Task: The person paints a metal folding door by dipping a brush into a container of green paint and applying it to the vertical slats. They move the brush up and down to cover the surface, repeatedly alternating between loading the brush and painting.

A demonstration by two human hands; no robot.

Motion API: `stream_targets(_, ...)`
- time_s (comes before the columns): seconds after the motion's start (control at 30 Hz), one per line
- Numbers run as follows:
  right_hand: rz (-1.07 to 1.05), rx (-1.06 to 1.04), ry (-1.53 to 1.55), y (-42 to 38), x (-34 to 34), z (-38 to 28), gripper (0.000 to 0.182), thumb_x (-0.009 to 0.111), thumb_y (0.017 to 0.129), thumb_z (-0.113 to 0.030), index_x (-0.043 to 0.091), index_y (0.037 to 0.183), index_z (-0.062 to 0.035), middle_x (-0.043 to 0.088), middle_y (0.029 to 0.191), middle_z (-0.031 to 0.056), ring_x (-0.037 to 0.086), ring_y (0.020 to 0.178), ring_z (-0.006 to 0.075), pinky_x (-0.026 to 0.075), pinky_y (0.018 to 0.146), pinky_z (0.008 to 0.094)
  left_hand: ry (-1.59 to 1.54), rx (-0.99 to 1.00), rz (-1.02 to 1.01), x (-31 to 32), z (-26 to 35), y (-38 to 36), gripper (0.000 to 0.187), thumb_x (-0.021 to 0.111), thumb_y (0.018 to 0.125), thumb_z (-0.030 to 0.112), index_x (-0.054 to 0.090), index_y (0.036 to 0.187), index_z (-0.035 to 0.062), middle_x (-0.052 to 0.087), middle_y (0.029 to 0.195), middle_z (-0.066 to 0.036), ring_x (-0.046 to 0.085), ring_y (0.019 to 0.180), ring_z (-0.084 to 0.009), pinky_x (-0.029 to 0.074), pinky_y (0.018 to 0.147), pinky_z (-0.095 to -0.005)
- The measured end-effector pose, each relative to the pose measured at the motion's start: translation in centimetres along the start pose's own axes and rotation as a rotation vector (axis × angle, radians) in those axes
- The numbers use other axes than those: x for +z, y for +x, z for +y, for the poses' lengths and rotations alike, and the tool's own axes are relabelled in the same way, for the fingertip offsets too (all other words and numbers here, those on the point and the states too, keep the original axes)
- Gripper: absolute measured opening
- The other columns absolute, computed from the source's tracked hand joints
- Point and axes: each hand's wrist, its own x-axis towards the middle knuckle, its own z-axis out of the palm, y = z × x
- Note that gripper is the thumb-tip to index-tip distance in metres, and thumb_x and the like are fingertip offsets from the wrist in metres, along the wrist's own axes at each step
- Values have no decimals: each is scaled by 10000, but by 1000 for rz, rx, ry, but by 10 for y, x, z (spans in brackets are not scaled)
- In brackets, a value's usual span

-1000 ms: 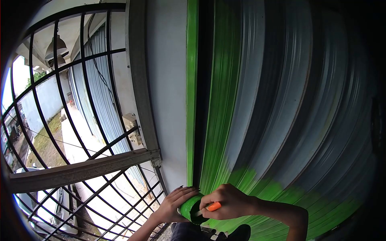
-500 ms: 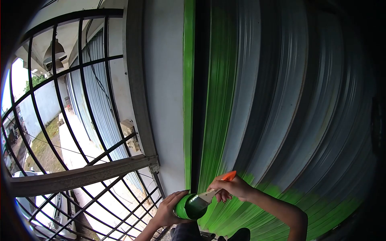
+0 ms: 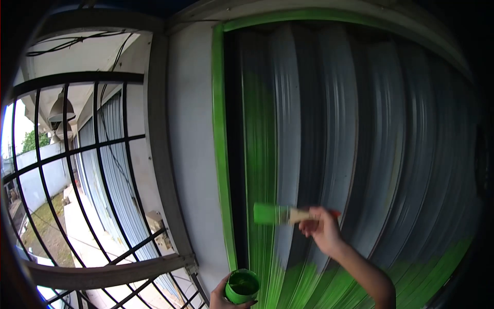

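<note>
My right hand (image 3: 325, 232) grips a paintbrush (image 3: 299, 215) by its handle, held sideways. Its bristles are loaded with green paint and point left, over the green-painted strip of the folding metal door (image 3: 337, 129). At the lower edge of the view my left hand (image 3: 220, 294) is wrapped round a green paint can (image 3: 241, 293), its open top tilted toward me with dark green paint inside. Fresh green covers the door's left fold and its lower part; the other folds are bare grey.
A green frame (image 3: 220, 144) borders the door at left and along the top. Left of it runs a white wall strip (image 3: 193, 129), then a gate of black bars (image 3: 98, 149) with a yard behind. A hanging lamp (image 3: 62, 110) shows beyond the bars.
The paintbrush has come out of the can and risen, turning level with bristles leftward. The can sits lower in view. My view has tilted up, showing the top of the door frame.
</note>
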Motion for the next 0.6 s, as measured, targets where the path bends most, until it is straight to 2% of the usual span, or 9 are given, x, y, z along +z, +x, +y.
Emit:
stream_targets(0.07, 0, -253, -64, 44, 14, -55, 347, 510, 908, -302, 600, 1083, -16, 682, 789, 119, 677, 711, 170, 542, 616, 275, -76, -20, 1, 10, -16, 2, 919, 902, 545, 223, 454, 1315, -3, 605, 1173, -151, 589, 1087, -239, 492, 948, -378)
stream_targets(0.13, 32, -608, -299, 83, 35, -107, 276, 559, 907, -222, 636, 1090, -29, 691, 838, 133, 694, 710, 175, 575, 609, 266, -49, 3, -2, 15, 2, 6, 942, 906, 531, 260, 454, 1316, 0, 605, 1170, -164, 590, 1085, -245, 485, 956, -386)
stream_targets(0.2, -55, -888, -454, 129, 48, -143, 243, 568, 916, -200, 652, 1063, -25, 689, 804, 111, 691, 711, 161, 573, 621, 244, -36, -20, -9, 20, 2, 6, 959, 908, 521, 275, 453, 1318, -4, 603, 1173, -173, 590, 1085, -246, 482, 958, -390)
stream_targets(0.3, 0, -993, -593, 162, 75, -176, 203, 587, 897, -174, 683, 958, -5, 679, 721, 96, 684, 658, 150, 565, 596, 238, -34, -36, -10, 23, 1, 7, 965, 909, 516, 276, 452, 1315, -12, 603, 1171, -179, 589, 1086, -246, 480, 960, -393)
stream_targets(0.43, 88, -1139, -691, 197, 95, -189, 167, 606, 856, -144, 704, 854, -9, 656, 621, 71, 667, 575, 132, 538, 551, 225, -62, -53, -7, 19, 4, 6, 945, 906, 524, 254, 456, 1306, -27, 611, 1156, -178, 596, 1075, -246, 492, 940, -383)
stream_targets(0.6, 122, -1155, -743, 219, 97, -188, 149, 609, 838, -142, 712, 805, -40, 641, 577, 37, 655, 538, 118, 493, 507, 214, -30, -11, 62, 16, -22, 2, 927, 904, 529, 226, 459, 1302, -27, 615, 1147, -172, 605, 1059, -244, 502, 925, -373)
